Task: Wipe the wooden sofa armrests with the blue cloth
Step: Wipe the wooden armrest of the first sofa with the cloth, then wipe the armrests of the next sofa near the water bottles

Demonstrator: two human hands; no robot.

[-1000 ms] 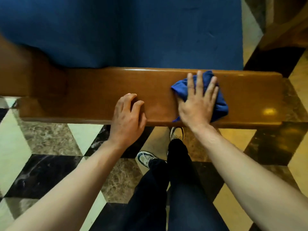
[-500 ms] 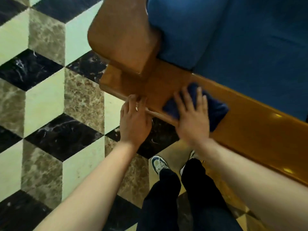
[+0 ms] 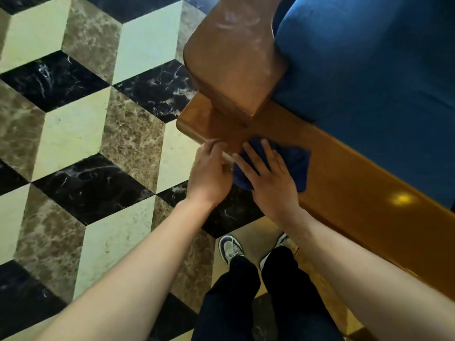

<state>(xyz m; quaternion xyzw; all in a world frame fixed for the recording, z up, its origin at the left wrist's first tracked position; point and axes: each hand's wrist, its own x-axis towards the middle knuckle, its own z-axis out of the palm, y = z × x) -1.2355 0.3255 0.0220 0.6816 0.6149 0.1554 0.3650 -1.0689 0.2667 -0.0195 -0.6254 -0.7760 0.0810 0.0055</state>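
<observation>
The glossy wooden armrest (image 3: pixel 349 183) runs diagonally from centre to lower right. At its left end rises a wider wooden block (image 3: pixel 234 60), the sofa's back rail. The crumpled blue cloth (image 3: pixel 295 163) lies on the armrest near that end. My right hand (image 3: pixel 268 178) presses flat on the cloth with fingers spread, covering its left part. My left hand (image 3: pixel 209 173) rests on the armrest's near edge just left of the cloth, fingers curled over the rim.
Blue sofa cushions (image 3: pixel 369 65) fill the upper right behind the armrest. The floor (image 3: pixel 73 134) has black, cream and brown marble tiles. My dark trouser legs and pale shoes (image 3: pixel 231 249) stand close under the armrest.
My right hand has slid the cloth leftward along the armrest toward the end by the back rail. My left hand has stayed on the near edge, now almost touching the right one.
</observation>
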